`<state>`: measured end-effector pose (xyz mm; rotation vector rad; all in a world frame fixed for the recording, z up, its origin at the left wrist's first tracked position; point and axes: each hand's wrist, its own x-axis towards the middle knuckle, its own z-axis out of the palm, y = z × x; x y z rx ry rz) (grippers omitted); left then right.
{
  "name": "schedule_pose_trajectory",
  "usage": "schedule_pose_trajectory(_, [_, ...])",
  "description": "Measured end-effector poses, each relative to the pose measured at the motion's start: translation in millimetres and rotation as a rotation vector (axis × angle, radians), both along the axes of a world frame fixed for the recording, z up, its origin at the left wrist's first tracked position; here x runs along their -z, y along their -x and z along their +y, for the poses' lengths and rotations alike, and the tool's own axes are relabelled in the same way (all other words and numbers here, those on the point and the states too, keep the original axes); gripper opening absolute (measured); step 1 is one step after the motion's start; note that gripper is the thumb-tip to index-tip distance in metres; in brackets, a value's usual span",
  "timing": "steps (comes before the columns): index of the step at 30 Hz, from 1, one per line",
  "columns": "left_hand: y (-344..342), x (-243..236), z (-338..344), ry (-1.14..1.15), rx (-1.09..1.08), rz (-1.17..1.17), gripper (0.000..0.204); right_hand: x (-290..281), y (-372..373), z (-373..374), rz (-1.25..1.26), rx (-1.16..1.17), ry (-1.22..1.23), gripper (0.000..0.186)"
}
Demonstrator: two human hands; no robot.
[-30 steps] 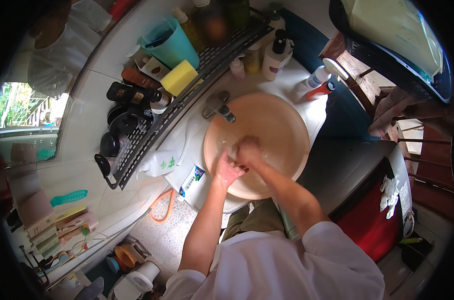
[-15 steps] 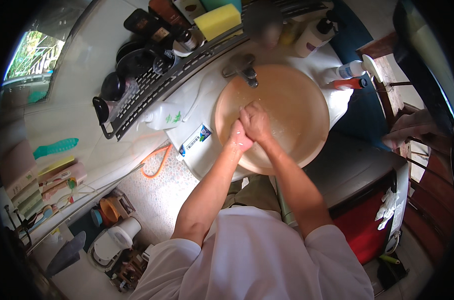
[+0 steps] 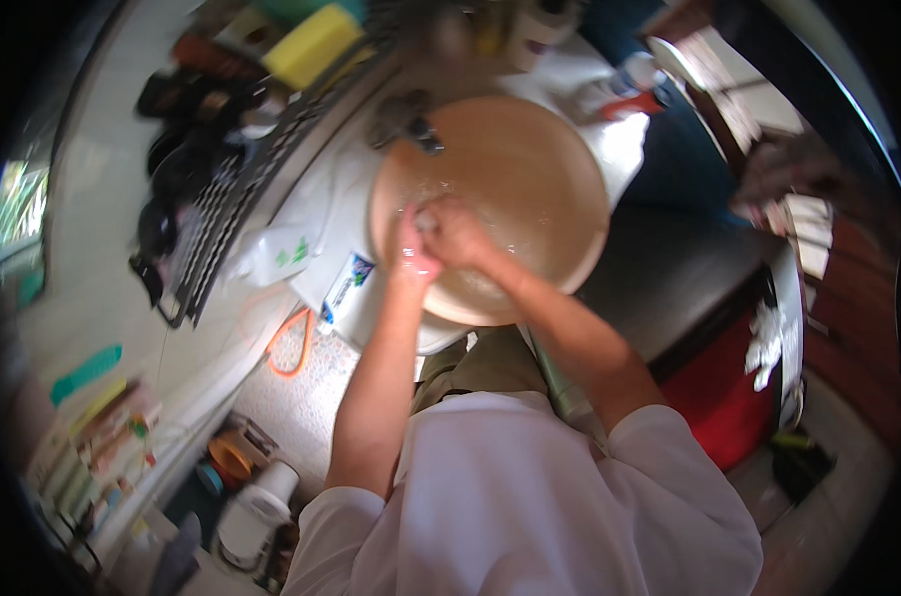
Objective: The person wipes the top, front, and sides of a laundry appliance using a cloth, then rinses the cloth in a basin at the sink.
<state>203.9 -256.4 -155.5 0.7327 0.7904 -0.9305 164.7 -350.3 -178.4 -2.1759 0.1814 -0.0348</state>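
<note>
The left hand (image 3: pixel 415 250) and right hand (image 3: pixel 457 233) meet over the near-left part of the peach-coloured basin (image 3: pixel 554 189), which extends beyond and to the right of them. The right hand is curled against the left. Blur obscures the fingers; how far each hand is open, and whether anything small is held between them, cannot be determined. The metal faucet (image 3: pixel 408 124) is located beyond the hands. To their left, a tube (image 3: pixel 347 288) and a white container (image 3: pixel 275 254) lie on the counter (image 3: pixel 621 149).
</note>
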Motion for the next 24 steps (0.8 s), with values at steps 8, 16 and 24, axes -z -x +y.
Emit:
schedule_pose_trajectory(8, [-12.5, -26.0, 7.3, 0.176, 0.082, -0.404, 0.053, -78.9, 27.4, 26.2, -0.298, 0.068, -0.077, 0.029])
schedule_pose_trajectory(16, [-18.4, -39.1, -8.3, 0.260, 0.083, -0.484, 0.042, -91.5, -8.1, -23.7, -0.586, 0.204, 0.181, 0.029])
schedule_pose_trajectory(24, [-13.2, -46.4, -5.3, 0.060, 0.280, -0.512, 0.039, -87.2, -9.0, -2.0, -0.208, 0.402, -0.327, 0.036])
